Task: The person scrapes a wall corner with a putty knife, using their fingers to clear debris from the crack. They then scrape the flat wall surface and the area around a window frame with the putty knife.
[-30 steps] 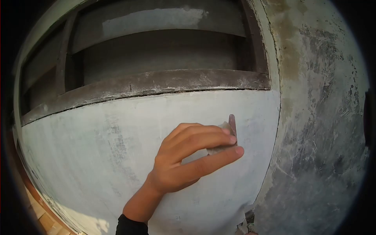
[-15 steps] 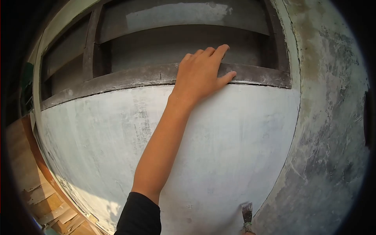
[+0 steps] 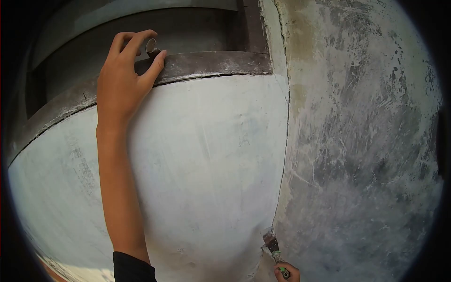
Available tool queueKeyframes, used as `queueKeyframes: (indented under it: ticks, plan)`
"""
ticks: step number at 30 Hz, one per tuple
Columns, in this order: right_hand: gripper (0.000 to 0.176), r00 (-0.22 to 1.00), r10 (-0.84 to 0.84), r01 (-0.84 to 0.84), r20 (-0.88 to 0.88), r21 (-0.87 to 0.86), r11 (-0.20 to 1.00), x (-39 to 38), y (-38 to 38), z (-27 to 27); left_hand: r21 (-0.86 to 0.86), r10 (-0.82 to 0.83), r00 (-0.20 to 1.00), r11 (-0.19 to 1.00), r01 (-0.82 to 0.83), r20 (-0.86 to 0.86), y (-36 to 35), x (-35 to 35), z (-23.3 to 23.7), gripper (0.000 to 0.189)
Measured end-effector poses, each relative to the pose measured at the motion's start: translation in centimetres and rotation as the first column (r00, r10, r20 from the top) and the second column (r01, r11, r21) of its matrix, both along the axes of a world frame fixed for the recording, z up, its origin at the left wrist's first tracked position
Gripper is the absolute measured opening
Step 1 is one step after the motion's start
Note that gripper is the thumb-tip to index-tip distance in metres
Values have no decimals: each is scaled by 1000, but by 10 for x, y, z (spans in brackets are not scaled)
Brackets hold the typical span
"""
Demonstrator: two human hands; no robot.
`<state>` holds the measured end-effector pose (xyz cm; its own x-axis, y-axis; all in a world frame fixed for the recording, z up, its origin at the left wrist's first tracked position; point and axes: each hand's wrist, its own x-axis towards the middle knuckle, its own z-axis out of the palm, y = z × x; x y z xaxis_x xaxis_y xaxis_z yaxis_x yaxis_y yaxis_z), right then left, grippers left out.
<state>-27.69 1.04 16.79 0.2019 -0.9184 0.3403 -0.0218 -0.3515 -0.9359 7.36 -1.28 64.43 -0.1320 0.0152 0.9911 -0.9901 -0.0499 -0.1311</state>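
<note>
My left hand [image 3: 123, 77] reaches up to the dark window ledge [image 3: 211, 63], its fingers curled and its thumb over the ledge. Between thumb and forefinger stands a small dark thing with a pale looped rim [image 3: 151, 45]; I cannot make out what it is. Low in the view, my right hand [image 3: 287, 273] is closed on the handle of a paintbrush [image 3: 271, 240]. The brush's dark bristles point up against the pale wall panel [image 3: 211, 150], close to its right edge.
A crack [image 3: 285, 155] runs down between the pale panel and a rough, grey, stained wall [image 3: 357, 141] on the right. Dark recessed slats [image 3: 192, 33] lie above the ledge. At the lower left a sunlit strip shows.
The view has swung right, so the ledge and panel sit further left. The small rimmed thing now shows between my left fingers. More of my right hand and the brush handle is visible.
</note>
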Motion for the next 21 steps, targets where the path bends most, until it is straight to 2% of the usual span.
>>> queueKeyframes:
  ticks: [8, 10, 12, 13, 15, 16, 17, 18, 19, 21]
  plan:
    - [21, 998, 54, -54, -41, -6, 999, 6, -4, -1, -103, -24, 990, 994, 38, 136, 10, -4, -6, 52]
    - [23, 997, 54, -55, -48, -31, 998, 7, -6, 0, -167, -16, 986, 985, 44, 166, 14, -7, -16, 53]
    - [25, 998, 42, -44, -44, -52, 998, 8, -7, -1, -202, -86, 978, 972, 124, 189, 19, -12, -36, 50]
    - [26, 998, 37, -36, 48, -15, 999, 13, -6, 3, -213, -123, 972, 963, 166, 201, 21, -17, -51, 49]
    - [28, 975, -9, -10, 222, 85, 996, 20, -3, 21, -118, -470, 879, 871, 477, 80, 15, -42, -104, 44]
    - [39, 983, -11, -12, 185, 121, 993, 15, -5, 23, -55, -610, 791, 790, 611, 40, 8, -59, -141, 41]
    - [51, 989, -20, -4, 144, 163, 987, 9, -9, 23, 89, -703, 712, 708, 700, -8, 3, -77, -177, 44]
    - [53, 997, -36, 31, 72, 71, 997, 7, -13, 24, 267, -751, 646, 600, 754, -138, -2, -97, -217, 45]
    - [54, 998, -57, 57, -5, -21, 998, 2, -15, 28, 368, -768, 611, 521, 770, -191, -14, -115, -254, 48]
    - [53, 993, -98, 96, 66, 32, 995, -3, -10, 47, 492, -796, 546, 377, 785, -262, -41, -144, -318, 52]
